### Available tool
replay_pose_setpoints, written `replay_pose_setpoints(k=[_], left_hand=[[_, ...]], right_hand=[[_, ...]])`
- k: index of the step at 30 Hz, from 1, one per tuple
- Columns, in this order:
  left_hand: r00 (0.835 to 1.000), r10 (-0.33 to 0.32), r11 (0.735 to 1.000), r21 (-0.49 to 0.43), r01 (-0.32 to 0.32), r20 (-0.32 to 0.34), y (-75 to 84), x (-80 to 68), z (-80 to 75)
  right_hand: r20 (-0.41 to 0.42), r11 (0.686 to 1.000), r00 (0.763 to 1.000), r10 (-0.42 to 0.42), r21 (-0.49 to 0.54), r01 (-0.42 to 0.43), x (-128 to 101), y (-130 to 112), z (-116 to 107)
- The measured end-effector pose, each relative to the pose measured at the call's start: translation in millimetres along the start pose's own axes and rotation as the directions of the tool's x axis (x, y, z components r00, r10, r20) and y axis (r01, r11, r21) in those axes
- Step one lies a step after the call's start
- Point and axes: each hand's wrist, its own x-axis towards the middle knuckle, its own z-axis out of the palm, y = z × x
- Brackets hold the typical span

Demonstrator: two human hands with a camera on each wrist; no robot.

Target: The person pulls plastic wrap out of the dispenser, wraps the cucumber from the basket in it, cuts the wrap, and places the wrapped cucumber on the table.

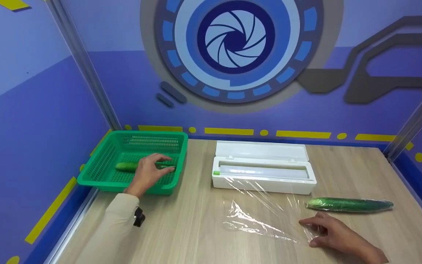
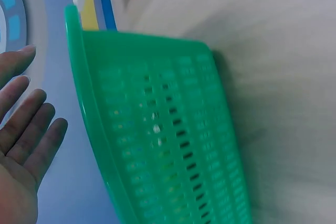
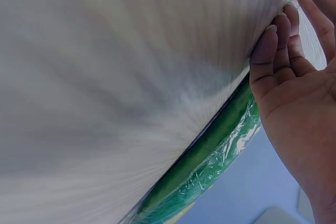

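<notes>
In the head view my left hand (image 1: pixel 148 172) hovers over a green basket (image 1: pixel 130 189), its thumb and fingers apart. Beneath it a cucumber (image 1: pixel 126 167) lies in the basket, partly hidden by the hand. The left wrist view shows the fingers of that hand (image 2: pixel 23 145) loosely spread beside the basket's rim (image 2: pixel 86 103). My right hand (image 1: pixel 333 233) holds the edge of clear plastic wrap (image 1: pixel 255 223), which stretches from a roll (image 1: pixel 262 171) in a white box (image 1: pixel 266 185). Beyond that hand lies a film-wrapped cucumber (image 1: pixel 350 205), also visible in the right wrist view.
The box's white lid (image 1: pixel 262 150) is raised toward the back wall. A wooden tabletop (image 1: pixel 192 220) carries everything, with patterned blue panels (image 1: pixel 211 117) at its back and sides. Metal posts (image 1: pixel 82 62) stand at the corners.
</notes>
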Motion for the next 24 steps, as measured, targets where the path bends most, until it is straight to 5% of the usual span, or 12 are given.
replay_pose_setpoints(k=[15, 24], left_hand=[[0.994, -0.096, 0.992, 0.081, 0.092, 0.053, -35.4, 11.8, -21.4], [0.976, -0.192, 0.979, 0.09, 0.183, 0.107, -50.2, 16.4, -23.5]], right_hand=[[0.008, 0.999, 1.0, 0.026, 0.034, -0.026, 0.4, 1.1, 0.1], [0.001, 0.999, 1.0, 0.008, 0.051, -0.008, 0.9, 0.5, 0.8]])
